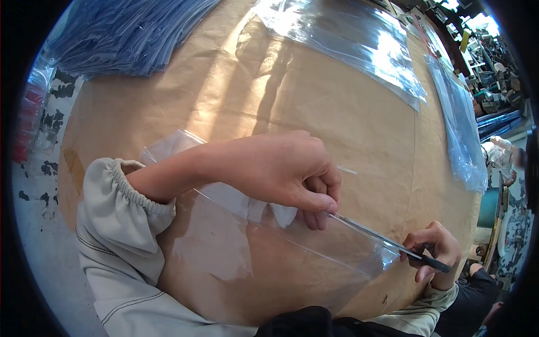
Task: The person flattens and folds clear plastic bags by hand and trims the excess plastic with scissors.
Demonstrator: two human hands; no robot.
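A clear plastic sheet (314,253) lies across the brown paper in front of me. My left hand (281,168) pinches its upper edge, thumb against curled fingers. My right hand (435,247) is closed around the dark handles of a pair of scissors (404,250). The long metal blades run along the plastic's edge, their tips close to my left fingertips. A whitish piece (282,214) shows just below my left hand, partly hidden. A thin clear strip (347,170) lies just above the left fingers.
A pile of bluish plastic pieces (135,33) covers the back left. Shiny clear sheets (348,45) lie at the back, and more plastic bags (457,129) along the right edge. Beyond the table at right are cluttered items and another person (498,154).
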